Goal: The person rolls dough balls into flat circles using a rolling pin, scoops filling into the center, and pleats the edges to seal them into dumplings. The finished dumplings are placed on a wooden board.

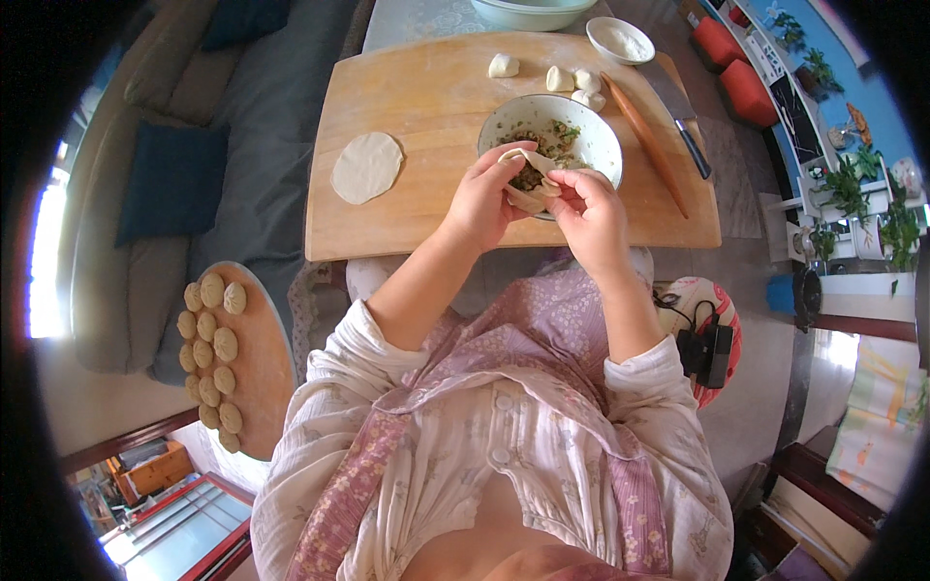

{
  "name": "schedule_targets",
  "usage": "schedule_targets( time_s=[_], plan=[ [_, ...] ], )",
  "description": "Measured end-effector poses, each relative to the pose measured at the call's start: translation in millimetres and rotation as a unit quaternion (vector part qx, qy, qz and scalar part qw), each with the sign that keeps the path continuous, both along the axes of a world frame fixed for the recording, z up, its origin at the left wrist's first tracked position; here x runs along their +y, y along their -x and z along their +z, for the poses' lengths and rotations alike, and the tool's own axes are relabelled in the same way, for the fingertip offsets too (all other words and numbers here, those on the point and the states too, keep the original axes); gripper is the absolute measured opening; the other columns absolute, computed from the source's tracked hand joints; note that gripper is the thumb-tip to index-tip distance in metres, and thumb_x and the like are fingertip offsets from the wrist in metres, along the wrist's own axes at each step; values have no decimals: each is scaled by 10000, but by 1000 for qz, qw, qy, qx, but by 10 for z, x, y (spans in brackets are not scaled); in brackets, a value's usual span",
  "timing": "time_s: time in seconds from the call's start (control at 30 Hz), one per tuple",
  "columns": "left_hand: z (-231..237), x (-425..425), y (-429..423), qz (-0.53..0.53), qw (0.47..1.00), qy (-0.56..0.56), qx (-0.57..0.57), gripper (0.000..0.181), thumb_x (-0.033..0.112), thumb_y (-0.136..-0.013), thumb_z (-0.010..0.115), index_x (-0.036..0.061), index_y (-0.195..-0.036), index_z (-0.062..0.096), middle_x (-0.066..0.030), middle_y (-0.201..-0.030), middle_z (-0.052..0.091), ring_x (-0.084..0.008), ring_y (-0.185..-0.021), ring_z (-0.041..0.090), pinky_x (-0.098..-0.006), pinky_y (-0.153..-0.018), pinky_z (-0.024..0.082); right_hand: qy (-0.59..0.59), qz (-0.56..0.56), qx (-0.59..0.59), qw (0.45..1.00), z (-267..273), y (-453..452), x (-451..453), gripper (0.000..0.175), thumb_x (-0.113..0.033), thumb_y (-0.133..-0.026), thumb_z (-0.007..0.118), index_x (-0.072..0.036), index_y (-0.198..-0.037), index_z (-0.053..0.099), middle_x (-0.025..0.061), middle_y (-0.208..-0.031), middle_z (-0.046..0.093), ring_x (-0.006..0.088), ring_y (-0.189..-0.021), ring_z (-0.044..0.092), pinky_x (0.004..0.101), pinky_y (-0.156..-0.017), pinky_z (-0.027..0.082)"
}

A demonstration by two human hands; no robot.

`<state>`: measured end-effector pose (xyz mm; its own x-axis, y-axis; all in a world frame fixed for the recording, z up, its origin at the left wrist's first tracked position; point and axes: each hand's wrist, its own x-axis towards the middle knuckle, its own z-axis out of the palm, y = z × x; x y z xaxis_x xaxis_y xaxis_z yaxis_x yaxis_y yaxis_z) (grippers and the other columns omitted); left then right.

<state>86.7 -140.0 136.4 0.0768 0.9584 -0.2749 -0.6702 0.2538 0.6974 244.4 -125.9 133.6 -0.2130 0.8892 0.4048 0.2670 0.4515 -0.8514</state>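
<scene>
Above the near rim of a white bowl of chopped filling (pixel 603 138), both hands hold one partly gathered dough wrapper (pixel 534 196) with filling showing in its opening. My left hand (pixel 483 196) cups it from the left, thumb at the opening. My right hand (pixel 592 210) pinches its pleated right edge between thumb and fingers. A flat round dough wrapper (pixel 367 168) lies on the left of the wooden board (pixel 421 94). Several dough pieces (pixel 503 66) are beyond the bowl. A tapered wooden rolling pin (pixel 643 141) lies to the bowl's right.
A knife with a black handle (pixel 692 149) lies at the board's right edge. Behind stand a small bowl of white flour (pixel 620 40) and a pale green basin (pixel 534 13). At lower left, a round board (pixel 254 356) carries several filled buns (pixel 226 343). A stool (pixel 697 290) holds black power adapters.
</scene>
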Motion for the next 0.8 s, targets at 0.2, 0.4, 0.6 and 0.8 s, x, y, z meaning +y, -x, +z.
schedule_targets(
  time_s=[0.2, 0.4, 0.6, 0.8],
  plan=[
    [-18, -3, 24, -57, 996, 2, 75, 311, 166, -975, 495, 93, -1271, 557, -26, -997, 622, -103, -829, 584, -290, -697, 524, -95, 0, -85, 992, 84, -72, 7, 144, 7, -744, 687, -24, -884, 669, 104, -887, 665, 292, -828, 647, 365, -724, 528],
    [53, -2, 15, -145, 966, -18, 212, 366, 167, -978, 487, 84, -1335, 492, -38, -1137, 590, -149, -1008, 590, -329, -848, 532, -227, 10, -140, 964, 55, -96, 40, 158, 46, -705, 667, -41, -836, 653, 92, -931, 678, 304, -851, 645, 392, -756, 519],
    [106, -111, -212, 17, 1000, 4, 21, 412, 173, -964, 497, 111, -1368, 446, -51, -1113, 582, -161, -955, 587, -362, -768, 529, -203, -112, -21, 973, -10, 42, -60, 156, 39, -754, 668, -31, -893, 664, 106, -921, 677, 287, -840, 644, 367, -751, 518],
    [52, -62, -164, 14, 1000, 1, 8, 337, 175, -960, 479, 131, -1290, 529, -27, -977, 598, -136, -839, 589, -332, -697, 532, -171, -114, -73, 976, -7, 11, -73, 238, 30, -773, 691, -29, -1002, 665, 111, -914, 645, 248, -800, 644, 327, -702, 531]
  ],
)
